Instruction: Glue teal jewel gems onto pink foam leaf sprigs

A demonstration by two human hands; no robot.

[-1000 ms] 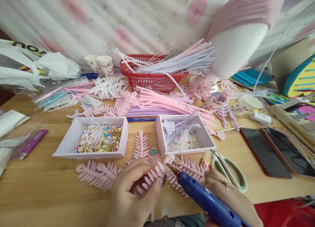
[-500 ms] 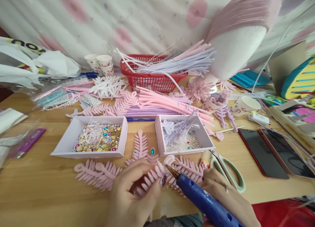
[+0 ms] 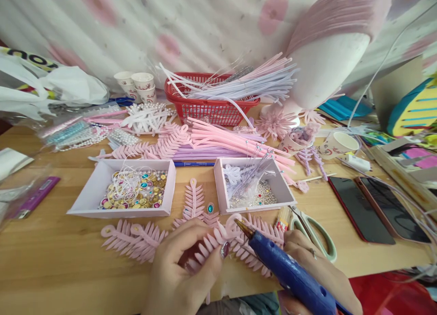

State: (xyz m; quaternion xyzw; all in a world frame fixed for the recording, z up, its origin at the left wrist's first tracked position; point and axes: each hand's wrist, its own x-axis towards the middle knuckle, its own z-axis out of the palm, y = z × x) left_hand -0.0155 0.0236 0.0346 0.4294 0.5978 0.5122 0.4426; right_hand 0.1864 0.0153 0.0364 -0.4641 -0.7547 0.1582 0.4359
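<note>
My left hand [image 3: 187,269] pinches a pink fuzzy leaf sprig [image 3: 213,240] made of pipe cleaner, its curled loop pointing right. In my right hand [image 3: 314,265] is a blue hot glue gun [image 3: 287,269], fingers wrapped around it. The gun's brown nozzle tip sits at the sprig's loop; whether it touches I cannot tell. More pink sprigs lie on the table: a pair [image 3: 134,237] to the left, an upright one [image 3: 193,201] behind my left hand, and another [image 3: 262,233] partly hidden behind the gun. A teal gem [image 3: 210,208] rests beside the upright sprig.
Behind the hands stand a white box [image 3: 82,201] of gold beads and gems and another white box [image 3: 290,192] with pearls and pins. Green-handled scissors [image 3: 321,237] lie right, near two phones [image 3: 358,210]. A red basket [image 3: 211,110] of pipe cleaners stands behind.
The glue gun's tip has shifted slightly right and down along the sprig's loop. My left hand keeps its pinch on the sprig. The whole view has shifted a little.
</note>
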